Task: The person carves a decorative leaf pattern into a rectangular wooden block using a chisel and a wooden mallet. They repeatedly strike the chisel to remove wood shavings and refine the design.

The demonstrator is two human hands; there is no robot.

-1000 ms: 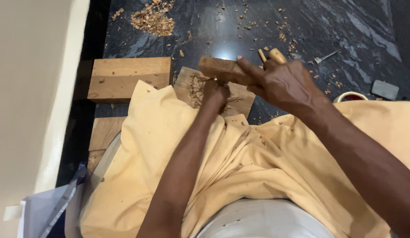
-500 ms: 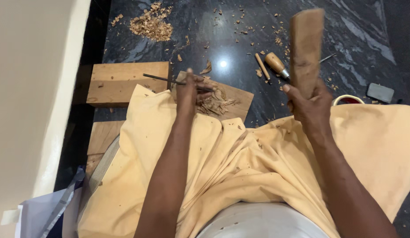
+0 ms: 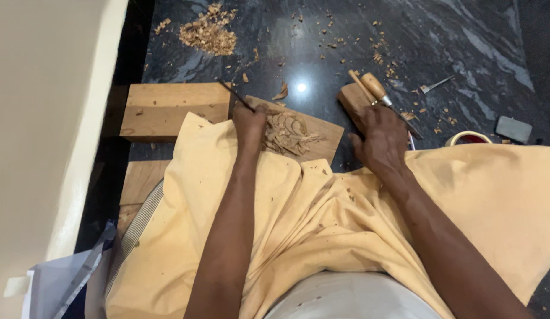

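Fingers of the left hand (image 3: 250, 121) pinch a thin chisel (image 3: 236, 96) against the carved board (image 3: 294, 134) at the lap's edge. Right hand (image 3: 378, 137) wraps its fingers over a wooden mallet (image 3: 353, 100) resting on the dark floor (image 3: 464, 47), beside a wooden-handled tool (image 3: 375, 88).

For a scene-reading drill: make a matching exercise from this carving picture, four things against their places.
Things:
1. carved wood panel
2. thin chisel
3. wooden mallet
4. pile of wood shavings

Places:
A. on the dark floor at the top, apart from both hands
B. under the right hand, on the floor
C. in the left hand, blade pointing up-left
D. at the edge of the yellow cloth, between the two hands

Pairs: 1-D, 2-C, 3-B, 4-A
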